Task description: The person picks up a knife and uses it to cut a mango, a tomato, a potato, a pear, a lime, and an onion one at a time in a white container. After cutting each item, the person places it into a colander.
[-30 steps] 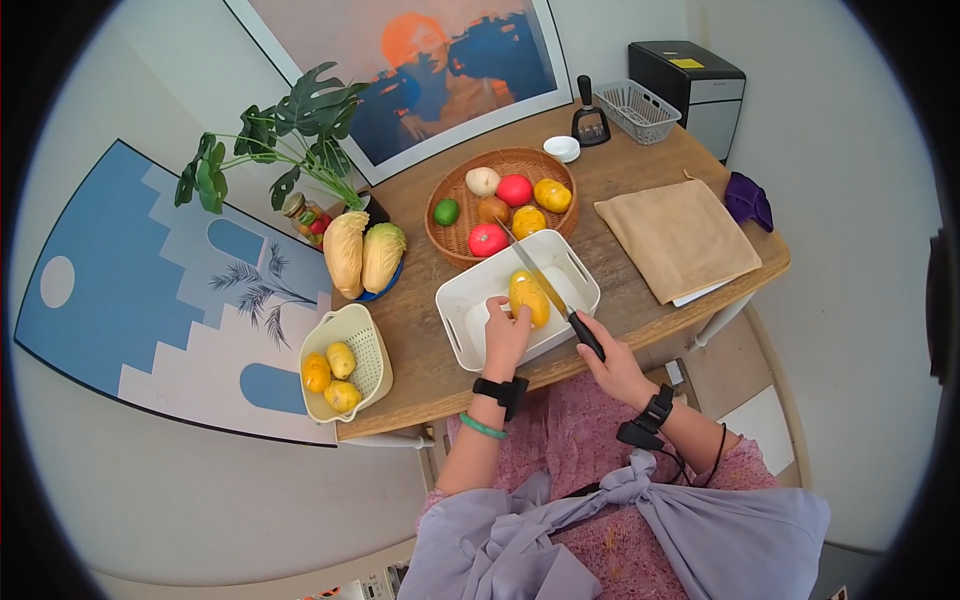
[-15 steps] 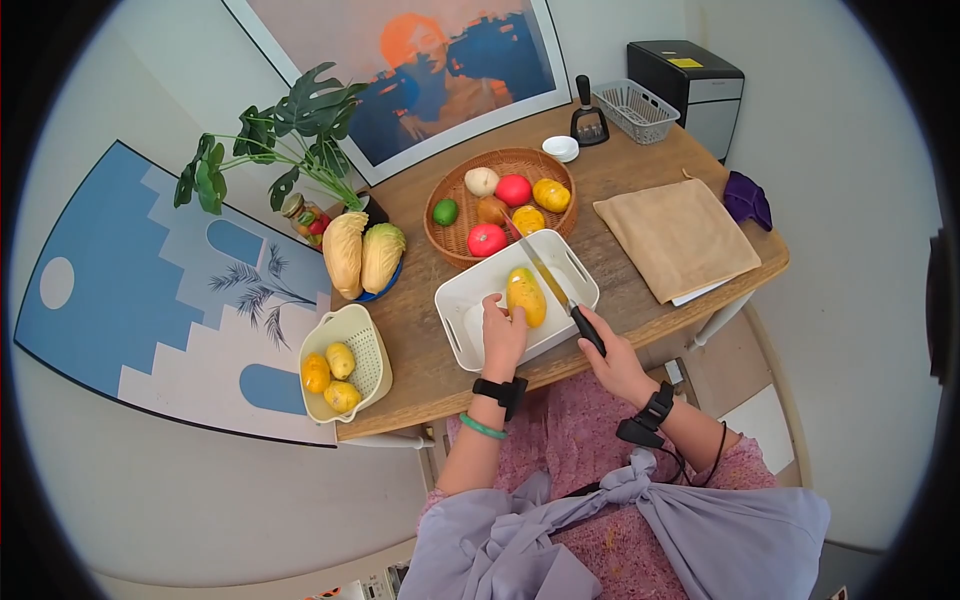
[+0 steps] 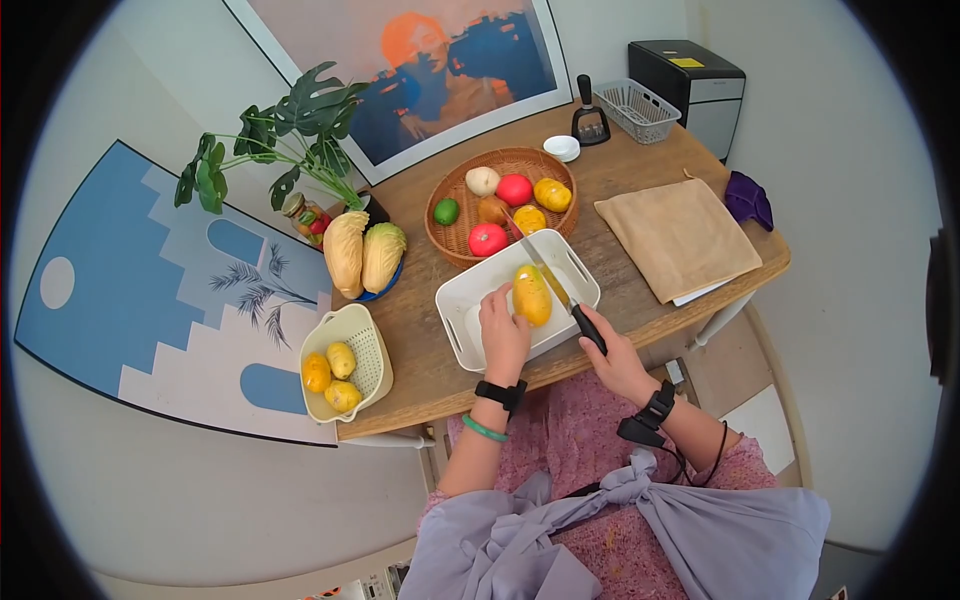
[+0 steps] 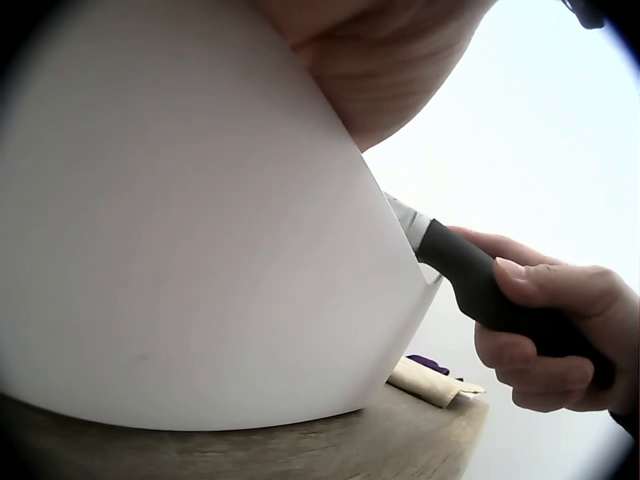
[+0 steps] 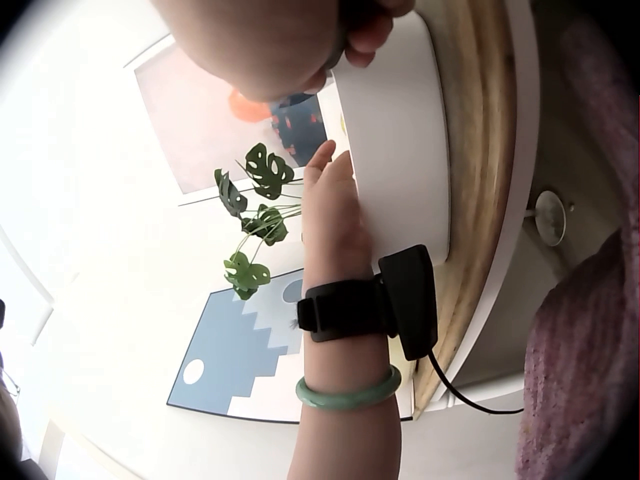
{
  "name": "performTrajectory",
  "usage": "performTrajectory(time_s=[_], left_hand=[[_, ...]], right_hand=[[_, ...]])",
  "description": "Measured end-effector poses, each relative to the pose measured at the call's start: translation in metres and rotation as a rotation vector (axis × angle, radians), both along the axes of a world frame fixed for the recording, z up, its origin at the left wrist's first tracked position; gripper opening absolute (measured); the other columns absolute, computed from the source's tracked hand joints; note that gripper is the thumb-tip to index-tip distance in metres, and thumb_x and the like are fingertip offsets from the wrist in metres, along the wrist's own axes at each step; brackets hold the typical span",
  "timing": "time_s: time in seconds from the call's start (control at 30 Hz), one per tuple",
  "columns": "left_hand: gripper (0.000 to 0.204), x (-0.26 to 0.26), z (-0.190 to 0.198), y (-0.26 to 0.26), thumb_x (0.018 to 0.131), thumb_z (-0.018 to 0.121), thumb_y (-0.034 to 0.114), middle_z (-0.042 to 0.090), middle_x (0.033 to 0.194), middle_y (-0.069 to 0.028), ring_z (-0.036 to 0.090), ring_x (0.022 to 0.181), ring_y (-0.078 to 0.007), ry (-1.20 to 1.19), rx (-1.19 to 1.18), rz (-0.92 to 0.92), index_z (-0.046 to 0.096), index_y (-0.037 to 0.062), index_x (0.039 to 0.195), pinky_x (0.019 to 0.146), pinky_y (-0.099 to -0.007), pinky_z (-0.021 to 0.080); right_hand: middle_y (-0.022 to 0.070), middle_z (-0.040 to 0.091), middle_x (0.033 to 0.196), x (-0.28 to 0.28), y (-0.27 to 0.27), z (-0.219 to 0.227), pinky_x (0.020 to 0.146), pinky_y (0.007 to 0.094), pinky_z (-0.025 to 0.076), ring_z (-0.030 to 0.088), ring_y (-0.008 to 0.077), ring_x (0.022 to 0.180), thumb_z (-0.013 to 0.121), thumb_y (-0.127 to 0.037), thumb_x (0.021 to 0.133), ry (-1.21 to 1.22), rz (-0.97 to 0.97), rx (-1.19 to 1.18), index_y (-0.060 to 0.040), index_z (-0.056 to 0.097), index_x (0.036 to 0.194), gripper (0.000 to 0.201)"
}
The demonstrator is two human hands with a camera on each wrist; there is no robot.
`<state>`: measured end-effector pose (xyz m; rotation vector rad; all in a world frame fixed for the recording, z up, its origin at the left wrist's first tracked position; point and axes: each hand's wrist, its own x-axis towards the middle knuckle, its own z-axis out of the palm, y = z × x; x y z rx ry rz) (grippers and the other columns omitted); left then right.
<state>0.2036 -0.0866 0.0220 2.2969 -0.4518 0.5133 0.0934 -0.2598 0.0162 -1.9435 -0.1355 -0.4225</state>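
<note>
A yellow mango lies lengthwise in the white tub. My left hand is at the mango's left side, its fingers loosely extended and the thumb near the lower end; whether they touch it is hard to tell. My right hand grips the black handle of a knife, whose blade slants up over the tub just right of the mango. In the left wrist view the tub's wall hides the mango, while the right hand wraps round the handle.
Behind the tub stands a wicker basket of produce. Left are a pale strainer basket holding mangoes and two cabbages. A beige cloth lies right; a white dish and grey basket stand farther back.
The left fingers have loosened from the mango's lower end and lie farther up along its left side. The mango has shifted slightly, and the knife blade has moved off it to the right.
</note>
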Motion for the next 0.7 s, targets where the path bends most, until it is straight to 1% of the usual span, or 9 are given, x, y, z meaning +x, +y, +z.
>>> performTrajectory(time_s=[0.07, 0.13, 0.27, 0.33, 0.37, 0.43, 0.53, 0.67, 0.7], left_hand=[[0.042, -0.003, 0.002, 0.001, 0.078, 0.055, -0.002, 0.053, 0.118, -0.0199, 0.052, 0.108, -0.0373, 0.02, 0.03, -0.049, 0.053, 0.0032, 0.12, 0.091, -0.0434, 0.044], [0.038, 0.0, -0.001, 0.002, 0.079, 0.055, 0.0, 0.052, 0.119, -0.0191, 0.051, 0.109, -0.0369, 0.142, 0.047, -0.087, 0.058, 0.0059, 0.116, 0.092, -0.0445, 0.042], [0.039, -0.011, 0.009, -0.006, 0.08, 0.055, 0.002, 0.053, 0.119, -0.0183, 0.052, 0.11, -0.0345, 0.022, 0.083, -0.02, 0.057, 0.0064, 0.119, 0.092, -0.045, 0.041], [0.039, -0.014, 0.017, -0.01, 0.082, 0.055, 0.006, 0.053, 0.123, -0.0167, 0.051, 0.113, -0.0324, -0.156, 0.192, -0.115, 0.057, 0.0072, 0.122, 0.093, -0.044, 0.039], [0.039, -0.014, 0.017, -0.01, 0.082, 0.055, 0.006, 0.053, 0.123, -0.0167, 0.051, 0.113, -0.0324, -0.155, 0.193, -0.116, 0.057, 0.0072, 0.122, 0.093, -0.044, 0.039], [0.04, -0.013, 0.02, -0.008, 0.084, 0.054, 0.007, 0.054, 0.124, -0.0145, 0.05, 0.117, -0.0313, -0.136, 0.215, -0.314, 0.057, 0.0096, 0.124, 0.097, -0.0417, 0.037], [0.038, -0.01, 0.016, -0.006, 0.086, 0.057, 0.011, 0.055, 0.12, -0.0135, 0.051, 0.114, -0.0313, -0.084, 0.236, -0.4, 0.057, 0.0101, 0.124, 0.094, -0.0411, 0.038], [0.038, -0.016, 0.019, -0.009, 0.086, 0.06, 0.016, 0.056, 0.112, -0.014, 0.053, 0.107, -0.0309, -0.089, 0.303, -0.274, 0.057, 0.0101, 0.124, 0.089, -0.0403, 0.041], [0.039, -0.017, 0.02, -0.009, 0.086, 0.063, 0.019, 0.056, 0.109, -0.0148, 0.055, 0.104, -0.0315, -0.058, 0.28, -0.223, 0.057, 0.0085, 0.123, 0.086, -0.0404, 0.043]], right_hand=[[0.0281, 0.061, 0.11, -0.002, -0.001, -0.001, 0.081, 0.0403, 0.049, 0.062, 0.0426, 0.099, 0.054, -0.013, 0.095, -0.017, -0.003, 0.008, -0.0117, 0.036, 0.144, 0.052], [0.026, 0.061, 0.115, -0.002, -0.002, -0.003, 0.083, 0.0384, 0.049, 0.062, 0.0405, 0.101, 0.054, -0.013, 0.095, 0.079, 0.018, 0.003, -0.0108, 0.036, 0.144, 0.052], [0.0242, 0.06, 0.118, -0.006, 0.0, 0.002, 0.084, 0.0368, 0.048, 0.063, 0.0389, 0.101, 0.054, -0.012, 0.095, 0.074, 0.001, 0.071, -0.0101, 0.037, 0.143, 0.051], [0.0236, 0.061, 0.117, -0.006, 0.0, 0.006, 0.084, 0.0359, 0.048, 0.063, 0.0383, 0.1, 0.053, -0.011, 0.095, 0.045, -0.042, 0.077, -0.0101, 0.037, 0.143, 0.051], [0.0236, 0.061, 0.117, -0.006, -0.001, 0.006, 0.084, 0.0359, 0.048, 0.063, 0.0383, 0.1, 0.053, -0.011, 0.095, 0.046, -0.043, 0.078, -0.0101, 0.037, 0.143, 0.051], [0.0237, 0.06, 0.118, -0.006, -0.001, 0.006, 0.084, 0.0363, 0.048, 0.063, 0.0377, 0.101, 0.054, -0.011, 0.095, 0.028, -0.06, 0.082, -0.0099, 0.038, 0.143, 0.051], [0.0239, 0.06, 0.119, -0.007, -0.002, 0.006, 0.085, 0.037, 0.048, 0.063, 0.0381, 0.103, 0.054, -0.011, 0.095, 0.064, -0.051, 0.078, -0.0095, 0.038, 0.143, 0.05], [0.0243, 0.06, 0.118, -0.007, -0.003, 0.005, 0.084, 0.0378, 0.049, 0.062, 0.0396, 0.103, 0.054, -0.012, 0.095, 0.038, -0.048, 0.078, -0.0095, 0.038, 0.143, 0.05], [0.0223, 0.06, 0.119, -0.008, -0.004, 0.006, 0.085, 0.0352, 0.048, 0.063, 0.0348, 0.101, 0.053, -0.011, 0.095, 0.064, -0.042, 0.068, -0.0092, 0.037, 0.143, 0.051]])
